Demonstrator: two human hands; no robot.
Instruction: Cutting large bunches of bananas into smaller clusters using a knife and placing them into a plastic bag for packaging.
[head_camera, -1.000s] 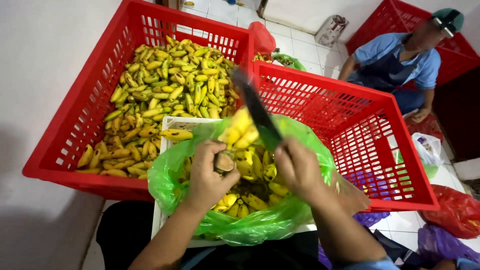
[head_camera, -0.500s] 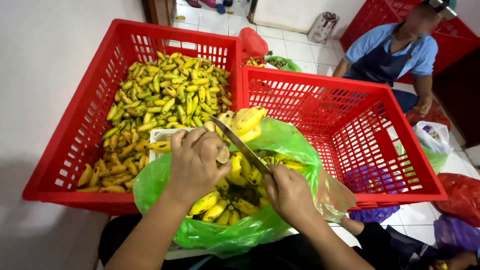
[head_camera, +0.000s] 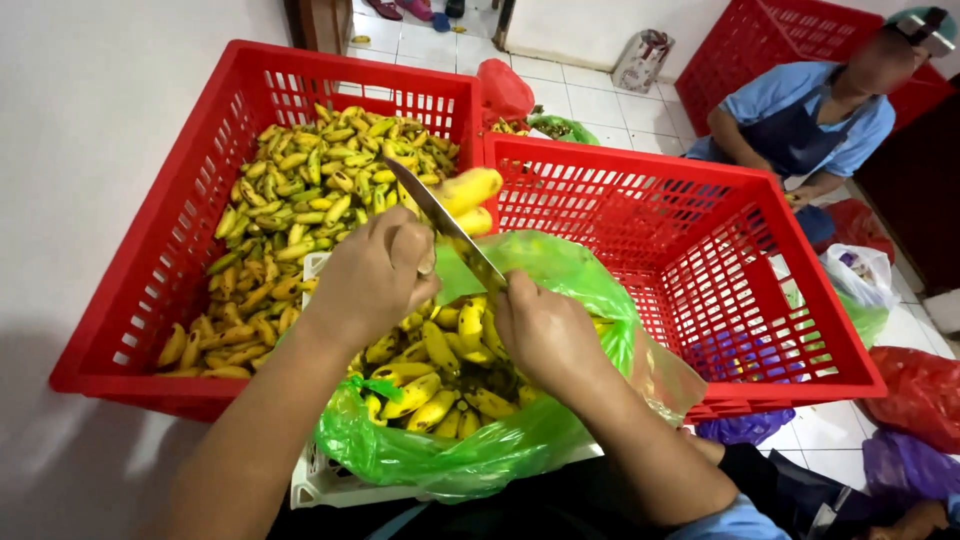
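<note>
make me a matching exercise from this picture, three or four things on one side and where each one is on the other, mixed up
Things:
1. knife
2. green plastic bag
3. left red crate
4. right red crate

Places or states:
A. holds no bananas
B. gripped in the right hand
C. filled with loose small bananas
D. open under both hands, bananas inside

Pairs: 1-B, 2-D, 3-C, 4-A
</note>
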